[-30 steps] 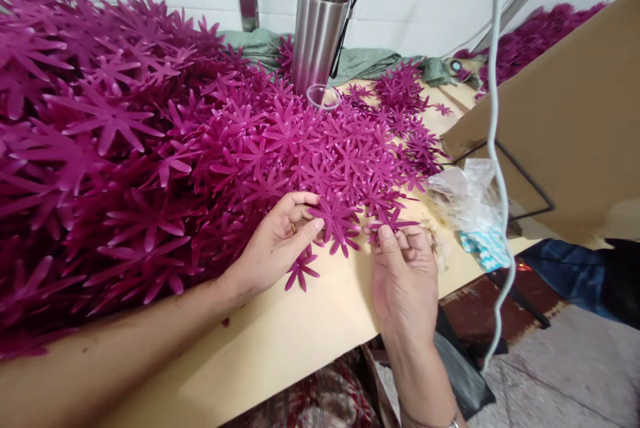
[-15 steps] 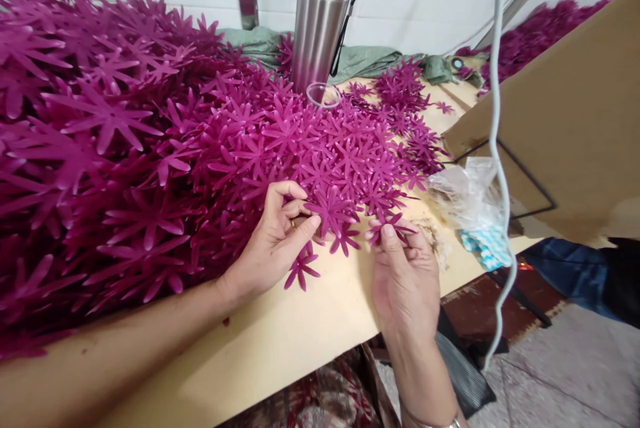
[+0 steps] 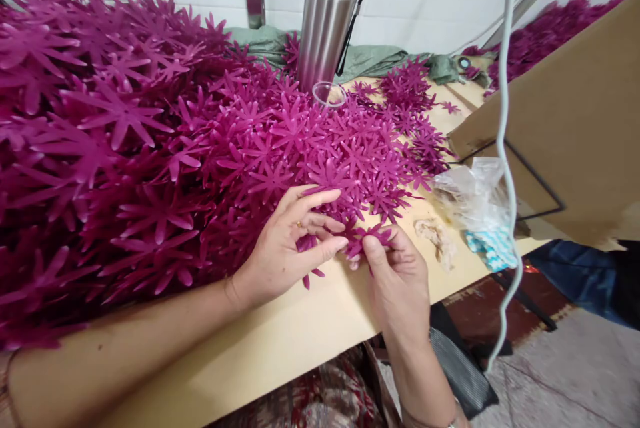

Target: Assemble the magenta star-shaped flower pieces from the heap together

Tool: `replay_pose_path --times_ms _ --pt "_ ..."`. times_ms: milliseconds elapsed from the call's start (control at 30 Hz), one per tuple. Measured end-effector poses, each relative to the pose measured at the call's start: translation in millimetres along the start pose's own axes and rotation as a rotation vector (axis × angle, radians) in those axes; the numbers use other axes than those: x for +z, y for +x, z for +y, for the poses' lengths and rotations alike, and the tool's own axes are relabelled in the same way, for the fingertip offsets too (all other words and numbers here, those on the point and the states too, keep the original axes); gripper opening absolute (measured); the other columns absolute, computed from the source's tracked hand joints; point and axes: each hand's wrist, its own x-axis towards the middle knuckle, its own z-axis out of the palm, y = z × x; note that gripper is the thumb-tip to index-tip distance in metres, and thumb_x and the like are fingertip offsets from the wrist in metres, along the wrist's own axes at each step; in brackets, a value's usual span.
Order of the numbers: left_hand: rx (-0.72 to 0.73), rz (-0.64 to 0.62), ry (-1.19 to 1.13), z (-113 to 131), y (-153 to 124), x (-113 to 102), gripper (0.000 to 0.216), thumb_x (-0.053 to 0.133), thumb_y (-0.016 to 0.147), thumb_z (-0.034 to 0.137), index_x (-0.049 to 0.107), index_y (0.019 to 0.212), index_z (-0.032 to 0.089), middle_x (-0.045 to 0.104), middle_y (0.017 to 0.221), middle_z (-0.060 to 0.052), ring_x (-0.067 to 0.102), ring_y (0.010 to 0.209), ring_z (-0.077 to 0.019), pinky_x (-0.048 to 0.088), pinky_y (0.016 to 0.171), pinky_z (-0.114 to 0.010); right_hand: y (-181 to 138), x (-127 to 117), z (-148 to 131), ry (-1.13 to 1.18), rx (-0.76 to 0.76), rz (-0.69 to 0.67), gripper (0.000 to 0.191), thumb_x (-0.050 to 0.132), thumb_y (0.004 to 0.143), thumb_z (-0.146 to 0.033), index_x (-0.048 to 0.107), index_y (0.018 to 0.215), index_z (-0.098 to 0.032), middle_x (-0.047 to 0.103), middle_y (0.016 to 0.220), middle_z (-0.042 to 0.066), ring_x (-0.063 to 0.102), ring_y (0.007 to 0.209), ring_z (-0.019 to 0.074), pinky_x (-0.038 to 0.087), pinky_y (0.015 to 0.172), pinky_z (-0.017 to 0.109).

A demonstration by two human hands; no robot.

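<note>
A big heap of magenta plastic flower pieces [image 3: 150, 141] covers the left and middle of a pale wooden table [image 3: 300, 341]. My left hand [image 3: 287, 251] rests at the heap's near edge, thumb and fingers pinched on a flower piece [image 3: 306, 245]. My right hand [image 3: 400, 288] is beside it on the right, fingers closed on a small stack of flower pieces [image 3: 367, 236]. The two hands almost touch, bringing their pieces together just above the table.
A steel flask with a pink cap [image 3: 327, 21] stands behind the heap, a clear ring [image 3: 329, 93] at its foot. A crumpled plastic bag [image 3: 475, 201], a cardboard box [image 3: 565, 128] and a hanging grey cable [image 3: 505, 161] are on the right. Green cloth [image 3: 380, 58] lies at the back.
My left hand has drawn its flower piece toward me and right, and my right hand moved left to meet it. The pieces now overlap between the two hands.
</note>
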Motion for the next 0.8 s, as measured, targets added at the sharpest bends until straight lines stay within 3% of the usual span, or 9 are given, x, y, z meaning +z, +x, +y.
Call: replay_pose_path --times_ms 200,367,500,600,700,800 --pt "0.008 -0.071 0.023 2.3 -1.0 -0.8 0.049 0.071 0.090 0.015 0.064 0.136 0.030 0.047 0.143 -0.007 0.075 0.101 -0.0149 0.067 0.082 -0.022 -2.7 6.4 -2.8 -0.069 0.052 -0.067 0.027 0.078 0.090 -0.041 0.064 0.081 -0.021 0.066 0.066 -0.005 0.058 0.060 0.0084 0.048 0.060 0.019" --pt "-0.036 -0.018 -0.036 6.1 -2.2 2.2 0.047 0.070 0.088 0.012 0.067 0.132 0.027 0.051 0.142 -0.008 0.074 0.095 -0.0140 0.067 0.076 -0.023 -3.4 7.7 -0.9 -0.092 0.091 -0.087 0.032 0.080 0.089 -0.041 0.059 0.076 -0.021 0.059 0.060 -0.007 0.047 0.053 0.0072 0.039 0.052 0.019" --pt "0.000 0.019 0.007 3.0 -0.5 1.2 0.042 0.069 0.090 0.015 0.069 0.131 0.026 0.058 0.133 -0.008 0.073 0.089 -0.0126 0.066 0.070 -0.022 -3.5 10.0 -2.7 -0.129 0.077 -0.085 0.035 0.082 0.086 -0.042 0.058 0.072 -0.021 0.061 0.060 -0.005 0.052 0.054 0.0090 0.041 0.053 0.022" --pt "0.117 0.112 0.117 -1.3 2.9 -0.9 0.039 0.067 0.089 0.009 0.071 0.126 0.024 0.062 0.126 -0.007 0.071 0.086 -0.0091 0.065 0.079 -0.021 -4.0 9.1 -3.9 -0.148 0.075 -0.071 0.036 0.084 0.084 -0.041 0.057 0.070 -0.021 0.063 0.059 -0.005 0.052 0.052 0.0093 0.042 0.054 0.022" --pt "0.185 0.243 0.126 -5.2 5.5 -2.4 0.039 0.065 0.091 0.008 0.071 0.126 0.023 0.058 0.133 -0.007 0.071 0.091 -0.0076 0.062 0.089 -0.021 -1.0 5.2 -2.9 -0.163 0.063 -0.025 0.036 0.081 0.087 -0.041 0.056 0.070 -0.022 0.060 0.059 -0.006 0.051 0.052 0.0092 0.042 0.054 0.022" --pt "0.250 0.302 0.141 -9.2 5.0 -3.4 0.043 0.062 0.094 0.009 0.067 0.133 0.027 0.052 0.139 -0.007 0.071 0.106 -0.0118 0.060 0.101 -0.026 11.3 2.5 -4.2 -0.161 -0.021 0.088 0.021 0.077 0.091 -0.039 0.065 0.085 -0.023 0.068 0.076 -0.003 0.062 0.069 0.0121 0.051 0.067 0.024"
